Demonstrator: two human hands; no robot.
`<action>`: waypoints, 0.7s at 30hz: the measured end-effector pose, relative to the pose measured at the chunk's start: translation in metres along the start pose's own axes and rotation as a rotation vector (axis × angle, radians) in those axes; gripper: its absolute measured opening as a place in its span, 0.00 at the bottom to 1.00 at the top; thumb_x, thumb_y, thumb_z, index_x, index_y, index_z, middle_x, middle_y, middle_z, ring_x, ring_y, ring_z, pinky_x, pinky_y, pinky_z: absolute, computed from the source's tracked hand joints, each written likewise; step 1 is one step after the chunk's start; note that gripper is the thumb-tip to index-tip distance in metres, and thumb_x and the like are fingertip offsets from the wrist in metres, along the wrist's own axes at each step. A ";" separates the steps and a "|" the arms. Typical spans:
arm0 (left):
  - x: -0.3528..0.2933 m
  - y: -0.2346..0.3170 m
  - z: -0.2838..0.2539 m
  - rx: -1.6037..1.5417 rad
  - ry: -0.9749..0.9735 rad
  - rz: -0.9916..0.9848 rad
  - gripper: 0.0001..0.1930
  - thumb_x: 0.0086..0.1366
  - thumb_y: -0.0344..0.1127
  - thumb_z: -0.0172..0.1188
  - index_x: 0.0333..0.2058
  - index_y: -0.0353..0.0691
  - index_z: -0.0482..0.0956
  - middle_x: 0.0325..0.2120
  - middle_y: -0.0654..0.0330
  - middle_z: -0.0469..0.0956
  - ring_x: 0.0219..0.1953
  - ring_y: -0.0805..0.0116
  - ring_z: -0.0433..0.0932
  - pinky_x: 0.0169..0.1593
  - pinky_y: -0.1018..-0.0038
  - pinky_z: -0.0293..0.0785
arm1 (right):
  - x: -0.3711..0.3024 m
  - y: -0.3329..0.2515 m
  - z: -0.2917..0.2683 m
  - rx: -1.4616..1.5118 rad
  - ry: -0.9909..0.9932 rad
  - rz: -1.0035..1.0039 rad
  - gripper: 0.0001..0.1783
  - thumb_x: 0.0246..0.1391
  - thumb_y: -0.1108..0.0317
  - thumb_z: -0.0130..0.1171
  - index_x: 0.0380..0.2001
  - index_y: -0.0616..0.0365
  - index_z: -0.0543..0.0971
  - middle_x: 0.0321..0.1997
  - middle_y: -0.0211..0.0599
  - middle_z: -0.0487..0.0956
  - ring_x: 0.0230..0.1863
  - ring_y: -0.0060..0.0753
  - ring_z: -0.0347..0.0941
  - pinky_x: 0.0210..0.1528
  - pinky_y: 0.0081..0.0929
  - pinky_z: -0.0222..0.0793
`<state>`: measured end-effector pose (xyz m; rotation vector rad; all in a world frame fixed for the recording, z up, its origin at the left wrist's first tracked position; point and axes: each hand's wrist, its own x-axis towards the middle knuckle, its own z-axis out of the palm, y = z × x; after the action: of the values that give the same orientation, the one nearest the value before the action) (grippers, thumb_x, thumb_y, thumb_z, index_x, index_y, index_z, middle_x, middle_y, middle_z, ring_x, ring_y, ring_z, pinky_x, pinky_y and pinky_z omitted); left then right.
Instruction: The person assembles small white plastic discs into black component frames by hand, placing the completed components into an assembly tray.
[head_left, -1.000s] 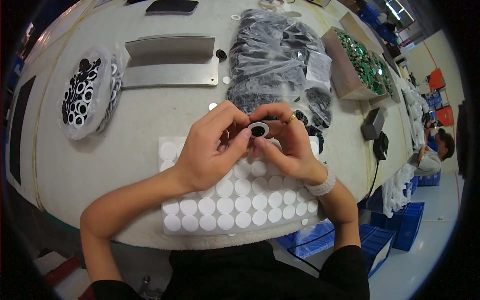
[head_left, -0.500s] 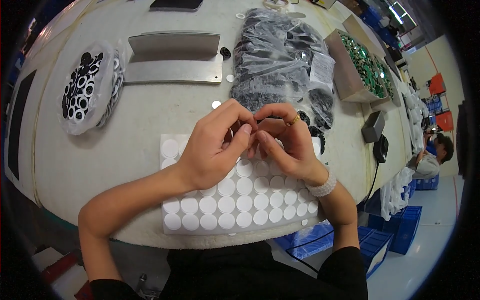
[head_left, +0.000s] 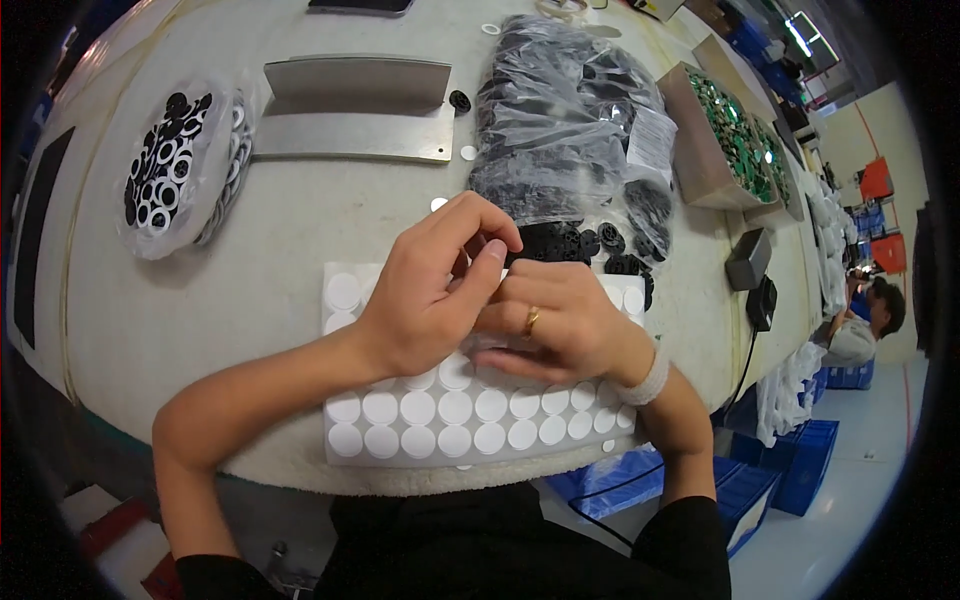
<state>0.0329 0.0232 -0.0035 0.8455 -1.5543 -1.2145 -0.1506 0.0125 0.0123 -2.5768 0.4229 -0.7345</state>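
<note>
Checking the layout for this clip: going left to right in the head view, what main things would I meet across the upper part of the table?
Black strip, clear plastic bag of black and white rings, metal bracket, plastic-wrapped bundle of black parts, box of green pieces.

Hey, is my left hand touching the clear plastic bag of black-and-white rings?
Apart. The head view shows pale tabletop plainly between the left hand and the clear plastic bag of rings.

Bent metal plate (head_left: 352, 138) lies on the table (head_left: 280, 220), dark flat device (head_left: 362, 5) behind it. At right: box (head_left: 690, 160) of green circuit boards (head_left: 728, 125), dark grey block (head_left: 747, 262). Blue crates (head_left: 800, 480) beside the table.
</note>
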 end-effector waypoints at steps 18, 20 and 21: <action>0.001 0.000 -0.003 0.103 -0.047 0.105 0.04 0.64 0.24 0.47 0.34 0.33 0.71 0.30 0.59 0.69 0.29 0.75 0.68 0.34 0.79 0.66 | -0.001 0.003 0.007 -0.136 -0.056 0.021 0.15 0.42 0.69 0.62 0.33 0.62 0.72 0.33 0.39 0.73 0.36 0.43 0.73 0.39 0.34 0.73; 0.002 0.000 -0.002 0.092 -0.052 0.085 0.04 0.63 0.24 0.47 0.34 0.33 0.71 0.30 0.59 0.69 0.29 0.74 0.68 0.33 0.78 0.66 | -0.001 0.005 0.005 -0.136 -0.061 0.042 0.15 0.41 0.69 0.63 0.33 0.61 0.72 0.32 0.39 0.73 0.34 0.44 0.73 0.37 0.34 0.73; 0.002 0.000 -0.002 0.086 -0.059 0.066 0.04 0.63 0.24 0.47 0.34 0.33 0.71 0.30 0.59 0.69 0.29 0.73 0.69 0.33 0.78 0.66 | -0.002 0.006 0.004 -0.137 -0.062 0.061 0.15 0.40 0.70 0.63 0.33 0.61 0.72 0.31 0.39 0.73 0.32 0.44 0.73 0.34 0.34 0.73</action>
<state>0.0346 0.0206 -0.0026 0.8137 -1.6788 -1.1410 -0.1507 0.0095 0.0052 -2.6926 0.5469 -0.6224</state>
